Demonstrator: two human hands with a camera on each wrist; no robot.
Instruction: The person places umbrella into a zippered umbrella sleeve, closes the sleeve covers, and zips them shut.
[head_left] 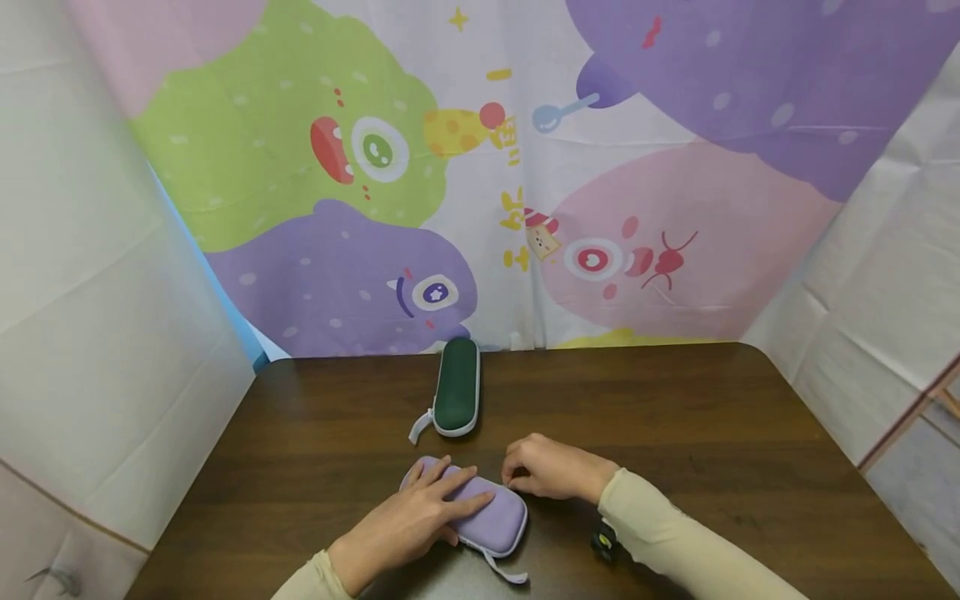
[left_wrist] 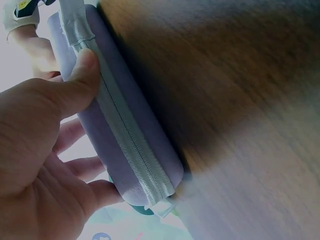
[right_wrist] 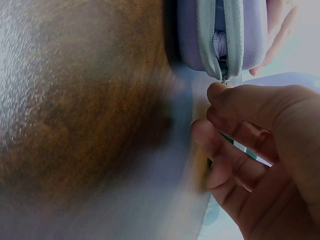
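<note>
A purple zip case (head_left: 501, 527) lies slanted on the table in the head view. My left hand (head_left: 405, 518) holds it, fingers spread over its top and thumb (left_wrist: 86, 67) against the zipped side. At the case's right end, my right hand (head_left: 553, 468) pinches the zipper pull (right_wrist: 224, 80) between thumb and forefinger. The zip is parted there in the right wrist view, showing a narrow gap with pale purple woven material (right_wrist: 219, 42) inside. In the left wrist view the zip along the near side (left_wrist: 125, 125) is closed. A pale strap (head_left: 506, 572) hangs from the near side.
Behind the purple case lies a dark green zip case (head_left: 457, 387) with a pale strap, near the back edge of the brown wooden table (head_left: 337, 417). A cartoon-printed cloth (head_left: 495, 300) hangs behind the table. White sheets (head_left: 112, 250) hang on both sides.
</note>
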